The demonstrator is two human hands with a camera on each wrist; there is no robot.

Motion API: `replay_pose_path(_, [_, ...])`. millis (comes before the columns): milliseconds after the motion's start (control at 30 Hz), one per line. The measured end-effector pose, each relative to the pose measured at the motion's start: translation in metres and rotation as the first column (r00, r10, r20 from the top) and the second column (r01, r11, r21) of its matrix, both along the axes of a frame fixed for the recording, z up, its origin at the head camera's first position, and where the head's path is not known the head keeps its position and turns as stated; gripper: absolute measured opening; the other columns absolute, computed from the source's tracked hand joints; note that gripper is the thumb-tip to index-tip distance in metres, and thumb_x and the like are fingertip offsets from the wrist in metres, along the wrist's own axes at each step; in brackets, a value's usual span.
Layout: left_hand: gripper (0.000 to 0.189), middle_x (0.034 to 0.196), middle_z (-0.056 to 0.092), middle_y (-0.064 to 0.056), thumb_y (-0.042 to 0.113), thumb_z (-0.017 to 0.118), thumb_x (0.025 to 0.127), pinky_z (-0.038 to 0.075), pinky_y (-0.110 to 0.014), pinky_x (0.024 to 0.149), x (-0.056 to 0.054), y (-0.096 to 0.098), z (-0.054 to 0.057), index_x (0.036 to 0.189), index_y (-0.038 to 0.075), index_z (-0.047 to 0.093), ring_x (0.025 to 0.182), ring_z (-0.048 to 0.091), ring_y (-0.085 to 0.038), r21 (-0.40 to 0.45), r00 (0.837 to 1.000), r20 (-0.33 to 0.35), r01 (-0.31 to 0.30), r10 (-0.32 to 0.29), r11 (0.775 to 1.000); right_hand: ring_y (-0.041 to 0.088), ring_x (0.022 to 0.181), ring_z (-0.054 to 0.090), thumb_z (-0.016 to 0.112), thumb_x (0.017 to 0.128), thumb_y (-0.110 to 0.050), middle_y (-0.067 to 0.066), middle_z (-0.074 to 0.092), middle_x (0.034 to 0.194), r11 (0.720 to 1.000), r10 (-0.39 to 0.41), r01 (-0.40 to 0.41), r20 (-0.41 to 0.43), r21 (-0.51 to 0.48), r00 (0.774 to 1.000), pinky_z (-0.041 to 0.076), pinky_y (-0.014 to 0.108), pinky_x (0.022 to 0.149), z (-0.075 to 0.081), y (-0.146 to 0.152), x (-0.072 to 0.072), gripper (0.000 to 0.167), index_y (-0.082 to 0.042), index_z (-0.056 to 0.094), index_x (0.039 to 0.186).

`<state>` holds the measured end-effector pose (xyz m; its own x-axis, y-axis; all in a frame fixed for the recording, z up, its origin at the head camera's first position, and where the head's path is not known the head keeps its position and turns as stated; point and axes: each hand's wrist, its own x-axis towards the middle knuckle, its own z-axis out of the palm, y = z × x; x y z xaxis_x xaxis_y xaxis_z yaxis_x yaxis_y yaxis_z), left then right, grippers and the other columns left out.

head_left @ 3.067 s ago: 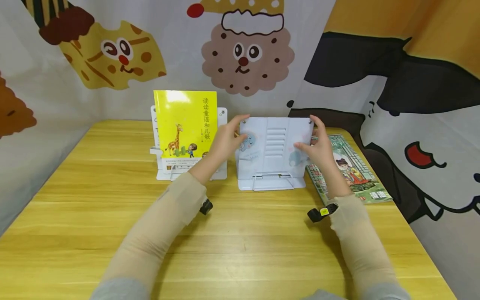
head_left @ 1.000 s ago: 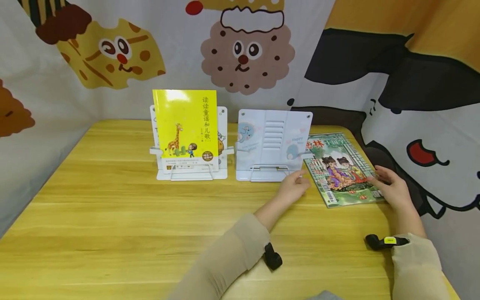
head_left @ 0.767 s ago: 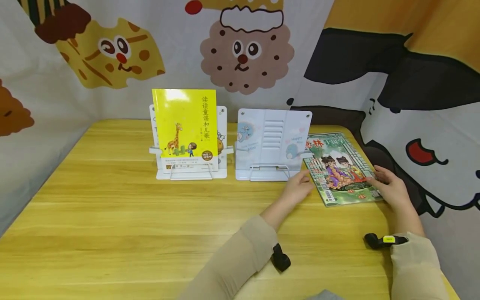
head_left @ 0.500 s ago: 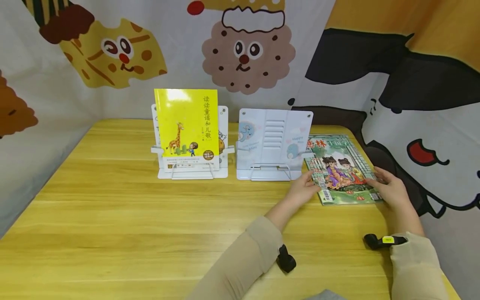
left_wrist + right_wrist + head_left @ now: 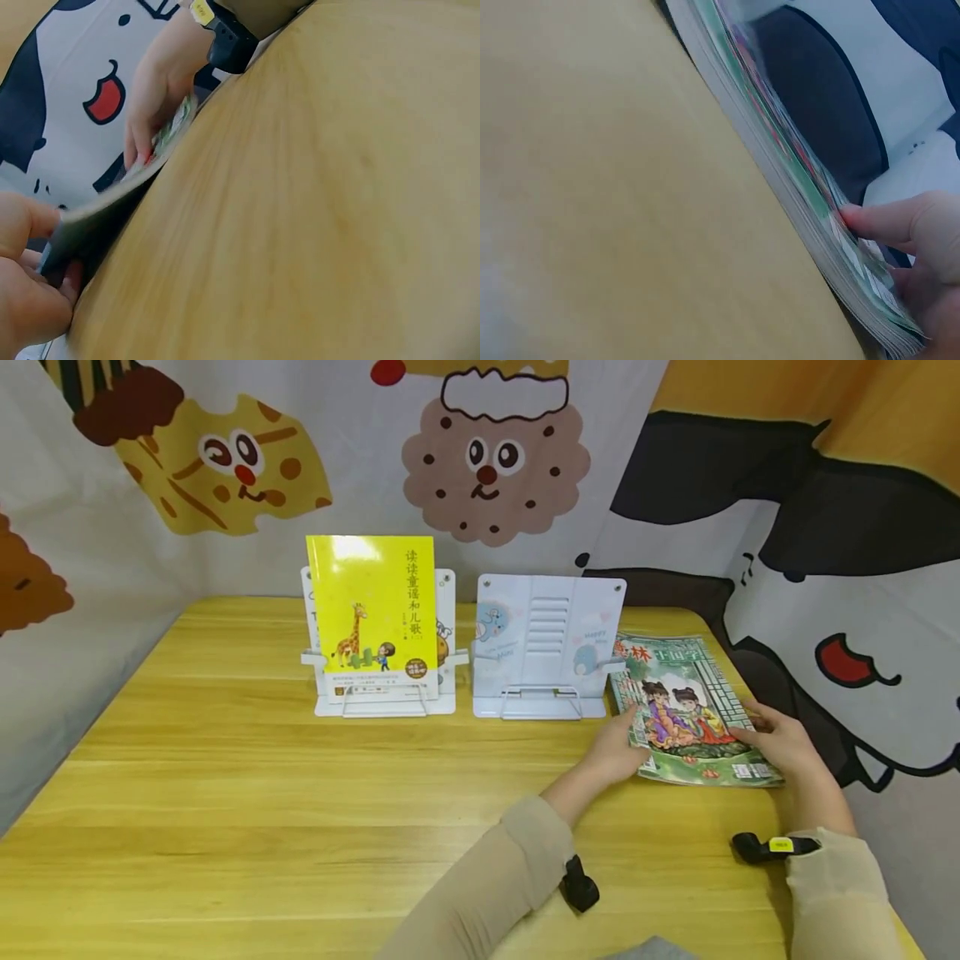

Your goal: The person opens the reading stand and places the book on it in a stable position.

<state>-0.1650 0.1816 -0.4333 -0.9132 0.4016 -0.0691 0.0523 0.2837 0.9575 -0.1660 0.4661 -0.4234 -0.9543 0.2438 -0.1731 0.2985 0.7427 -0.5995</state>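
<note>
A green magazine (image 5: 686, 727) with two cartoon figures on its cover is at the right of the table, beside the right-hand book stand. My left hand (image 5: 611, 753) pinches its left edge; in the left wrist view, thumb (image 5: 34, 217) is above and fingers are beneath, with that side raised over the wood. At the opposite edge my right hand (image 5: 787, 747) grips the magazine, and the right wrist view has the thumb (image 5: 885, 219) on the cover. The white book stand (image 5: 547, 635) stands upright with no book on it, its wire rest at the bottom front.
A yellow book (image 5: 367, 602) with a giraffe leans on a second white book stand (image 5: 446, 697) to the left. The wooden table (image 5: 262, 827) reaches a cartoon-printed curtain (image 5: 360, 452) at the back and right.
Both hands have gone from the right-hand stand to the magazine. The left hand has moved right to its edge, and the magazine has shifted slightly toward me and tilted.
</note>
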Motion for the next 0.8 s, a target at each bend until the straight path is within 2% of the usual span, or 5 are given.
replay_pose_path(200, [0.083, 0.15, 0.034, 0.004, -0.01, 0.065, 0.077, 0.038, -0.029, 0.101, -0.002, -0.005, -0.002, 0.15, 0.015, 0.033, 0.135, 0.034, -0.017, 0.09, 1.0, 0.022, 0.007, -0.009, 0.996, 0.04, 0.1, 0.046, 0.054, 0.094, -0.047, 0.037, 0.038, 0.129, 0.998, 0.064, -0.064, 0.015, -0.025, 0.998, 0.043, 0.032, 0.066, 0.003, -0.001, 0.006, 0.082, -0.001, 0.017, 0.151])
replay_pose_path(367, [0.084, 0.148, 0.038, 0.004, -0.005, 0.067, 0.079, 0.043, -0.026, 0.094, -0.002, -0.008, -0.003, 0.151, 0.021, 0.032, 0.132, 0.038, -0.015, 0.055, 0.999, 0.0, 0.038, -0.038, 0.998, 0.042, 0.103, 0.046, 0.056, 0.095, -0.043, 0.037, 0.038, 0.13, 0.997, 0.073, -0.073, -0.009, -0.031, 0.997, 0.044, 0.029, 0.065, 0.004, -0.002, 0.011, 0.081, -0.006, 0.013, 0.153])
replay_pose_path(533, [0.087, 0.146, 0.041, 0.003, -0.001, 0.069, 0.081, 0.05, -0.022, 0.068, -0.001, -0.008, -0.004, 0.151, 0.031, 0.029, 0.092, 0.058, -0.013, 0.038, 0.997, -0.04, 0.061, -0.059, 0.997, 0.04, 0.102, 0.046, 0.06, 0.094, -0.039, 0.035, 0.039, 0.13, 0.997, 0.059, -0.063, -0.066, -0.051, 0.996, 0.044, 0.027, 0.064, 0.005, 0.001, 0.015, 0.082, -0.014, 0.011, 0.155])
replay_pose_path(733, [0.087, 0.147, 0.038, 0.005, 0.001, 0.068, 0.085, 0.048, -0.022, 0.082, 0.004, -0.01, -0.005, 0.149, 0.043, 0.026, 0.132, 0.038, -0.018, 0.055, 0.995, -0.061, 0.081, -0.077, 0.995, 0.047, 0.114, 0.039, 0.061, 0.095, -0.031, 0.035, 0.03, 0.137, 0.989, 0.058, -0.07, -0.095, -0.13, 0.994, 0.048, 0.032, 0.071, 0.004, 0.007, 0.019, 0.078, -0.028, 0.012, 0.155])
replay_pose_path(800, [0.086, 0.148, 0.038, 0.004, 0.001, 0.068, 0.085, 0.047, -0.023, 0.085, 0.004, -0.011, -0.005, 0.148, 0.043, 0.027, 0.132, 0.037, -0.018, 0.064, 0.995, -0.065, 0.081, -0.076, 0.995, 0.052, 0.122, 0.031, 0.061, 0.095, -0.03, 0.036, 0.025, 0.14, 0.984, 0.064, -0.078, -0.089, -0.159, 0.994, 0.046, 0.04, 0.076, 0.003, 0.008, 0.019, 0.077, -0.03, 0.012, 0.155])
